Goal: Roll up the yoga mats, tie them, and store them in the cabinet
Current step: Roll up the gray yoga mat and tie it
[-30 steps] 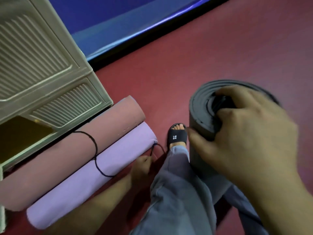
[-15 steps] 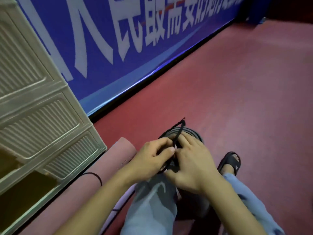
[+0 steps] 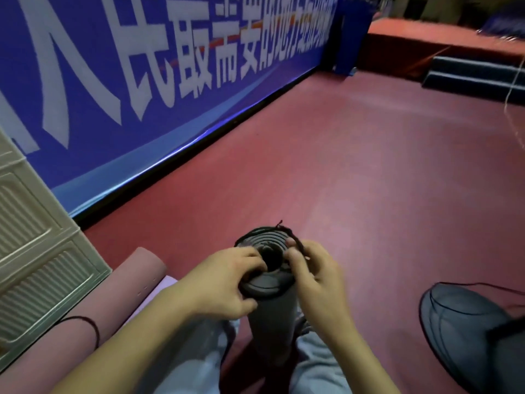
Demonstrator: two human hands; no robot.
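A rolled dark grey yoga mat (image 3: 271, 319) stands upright between my knees, its spiral end facing up. My left hand (image 3: 224, 282) grips the left side of its top. My right hand (image 3: 314, 273) pinches a thin black cord (image 3: 295, 240) that loops over the far rim of the roll. To the left, a rolled pink mat (image 3: 93, 317) with a black cord round it lies on the floor beside the beige cabinet (image 3: 37, 260). A sliver of a lilac mat (image 3: 154, 292) shows next to it.
A blue banner wall (image 3: 159, 89) runs along the back left. Red floor (image 3: 355, 172) stretches ahead and right. Another dark rolled mat (image 3: 466, 331) with a cord lies at the lower right. A raised red platform (image 3: 443, 38) stands far back.
My left hand left the lilac mat's cord and joined my right hand at the top of the grey roll. The cord now lies over the roll's rim. The view tilted upward.
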